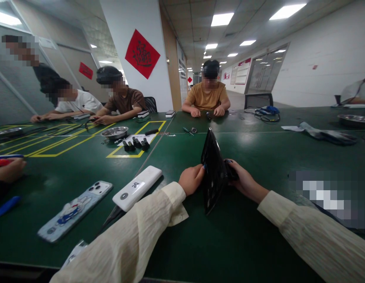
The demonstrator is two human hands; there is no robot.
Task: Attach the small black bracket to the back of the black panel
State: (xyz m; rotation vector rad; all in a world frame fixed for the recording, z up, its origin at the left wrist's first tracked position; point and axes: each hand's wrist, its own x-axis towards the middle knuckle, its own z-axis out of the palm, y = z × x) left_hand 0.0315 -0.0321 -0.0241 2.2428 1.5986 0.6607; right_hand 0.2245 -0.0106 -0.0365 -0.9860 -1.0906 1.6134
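Note:
A glossy black panel (212,173) stands upright in front of me, tilted and turned nearly edge-on to the camera. My left hand (192,179) is closed, its fingers curled against the panel's left side; a small blue spot shows at the fingertips. On the other side, my right hand (249,181) grips a dark part (231,171) that adjoins the panel's right side. What that part is, I cannot make out. The right fingertips are partly hidden behind it. Left of my left forearm lie a white power bank (138,188) and a phone in a cartoon case (76,210).
Several black cylindrical parts (137,144) stand on paper near a metal bowl (114,132). A person's hand (10,171) with a red object is at the left edge, above a blue tool (7,207). Grey cloth (321,133) lies right. Several people sit around the green table (259,236).

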